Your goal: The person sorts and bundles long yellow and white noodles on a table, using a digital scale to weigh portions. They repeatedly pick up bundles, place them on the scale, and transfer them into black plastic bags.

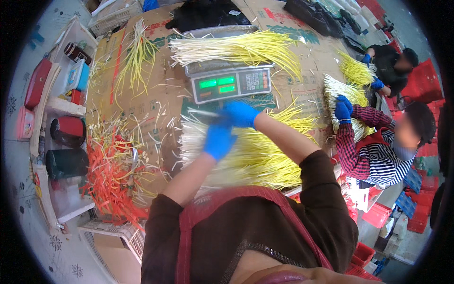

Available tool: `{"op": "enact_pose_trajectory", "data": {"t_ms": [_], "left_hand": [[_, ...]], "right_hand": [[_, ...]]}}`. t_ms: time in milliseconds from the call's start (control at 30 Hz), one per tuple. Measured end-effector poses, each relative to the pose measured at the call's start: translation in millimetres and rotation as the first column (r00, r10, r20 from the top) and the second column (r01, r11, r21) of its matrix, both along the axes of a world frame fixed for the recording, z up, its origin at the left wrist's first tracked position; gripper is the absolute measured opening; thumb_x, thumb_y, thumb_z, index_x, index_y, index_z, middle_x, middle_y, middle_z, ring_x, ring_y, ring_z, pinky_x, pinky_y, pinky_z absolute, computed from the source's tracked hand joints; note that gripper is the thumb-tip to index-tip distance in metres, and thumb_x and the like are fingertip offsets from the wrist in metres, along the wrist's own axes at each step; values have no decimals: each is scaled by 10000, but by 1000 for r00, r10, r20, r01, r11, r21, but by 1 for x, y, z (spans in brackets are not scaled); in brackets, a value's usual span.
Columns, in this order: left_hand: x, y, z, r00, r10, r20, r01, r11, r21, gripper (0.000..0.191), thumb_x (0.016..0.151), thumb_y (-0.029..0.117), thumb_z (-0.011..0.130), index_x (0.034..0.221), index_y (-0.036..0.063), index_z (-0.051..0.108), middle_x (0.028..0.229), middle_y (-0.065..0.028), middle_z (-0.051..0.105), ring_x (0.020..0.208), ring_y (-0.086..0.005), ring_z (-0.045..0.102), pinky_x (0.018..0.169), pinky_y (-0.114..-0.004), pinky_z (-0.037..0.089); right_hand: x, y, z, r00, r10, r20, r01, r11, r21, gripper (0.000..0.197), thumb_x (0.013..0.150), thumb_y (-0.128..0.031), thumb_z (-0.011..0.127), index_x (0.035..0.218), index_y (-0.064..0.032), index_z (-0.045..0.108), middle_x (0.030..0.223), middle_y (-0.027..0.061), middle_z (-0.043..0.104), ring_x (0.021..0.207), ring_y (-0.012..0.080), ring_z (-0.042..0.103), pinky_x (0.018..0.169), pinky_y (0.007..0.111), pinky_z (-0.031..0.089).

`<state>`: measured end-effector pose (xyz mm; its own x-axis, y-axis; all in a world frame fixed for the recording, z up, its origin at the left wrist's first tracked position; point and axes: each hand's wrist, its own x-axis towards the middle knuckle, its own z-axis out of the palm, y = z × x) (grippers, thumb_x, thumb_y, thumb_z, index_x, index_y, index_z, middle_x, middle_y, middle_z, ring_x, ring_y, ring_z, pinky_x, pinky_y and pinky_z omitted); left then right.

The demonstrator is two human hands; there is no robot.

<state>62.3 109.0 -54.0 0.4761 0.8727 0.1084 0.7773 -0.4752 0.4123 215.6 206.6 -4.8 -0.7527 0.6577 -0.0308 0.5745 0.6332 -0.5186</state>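
Note:
Both my hands wear blue gloves and are blurred, close together over the left part of a large pile of yellow chives (262,152). My right hand (241,113) has a few pale, blurred stalks (202,113) sticking out leftward from its fingers. Just below it, my left hand (220,142) hovers over the white stalk ends; what its fingers hold is too blurred to tell. Beyond my hands stands a digital scale (232,85) with a lit green display. A bundle of yellow chives (234,48) lies across its metal pan (220,32).
Orange-red strips (106,174), a knife (134,156) and loose trimmings cover the table's left side. A smaller chive bunch (140,53) lies at the far left. Left, a white shelf (71,209) holds containers. On the right, two people in blue gloves (343,110) handle chives.

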Motion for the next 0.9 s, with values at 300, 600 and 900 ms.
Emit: {"op": "enact_pose_trajectory", "data": {"t_ms": [300,600,900], "left_hand": [[-30,-25,11,925,46,378,35,978,-204,230,912,163,641,1112,63,691,1129,-150,666,1058,-349,610,926,-466,453],[-44,8,8,994,54,94,-39,988,-149,376,927,249,649,1285,133,637,1298,-128,606,1191,-340,547,1016,-471,414],[-54,-6,-23,964,68,256,-70,998,-1,382,940,210,627,1317,146,623,1327,-129,592,1194,-343,547,1026,-470,409]], "right_hand": [[20,-58,-73,930,-140,-341,54,966,-252,313,967,-333,580,1164,-127,709,1055,185,701,965,393,662,832,484,526],[38,21,-14,753,-512,-413,541,839,-52,316,957,-293,634,1193,-92,700,1142,195,682,1026,372,659,864,429,523],[49,66,29,849,-499,-175,450,856,-256,397,971,-436,557,1088,-98,728,950,209,722,877,410,690,777,480,536]]}}
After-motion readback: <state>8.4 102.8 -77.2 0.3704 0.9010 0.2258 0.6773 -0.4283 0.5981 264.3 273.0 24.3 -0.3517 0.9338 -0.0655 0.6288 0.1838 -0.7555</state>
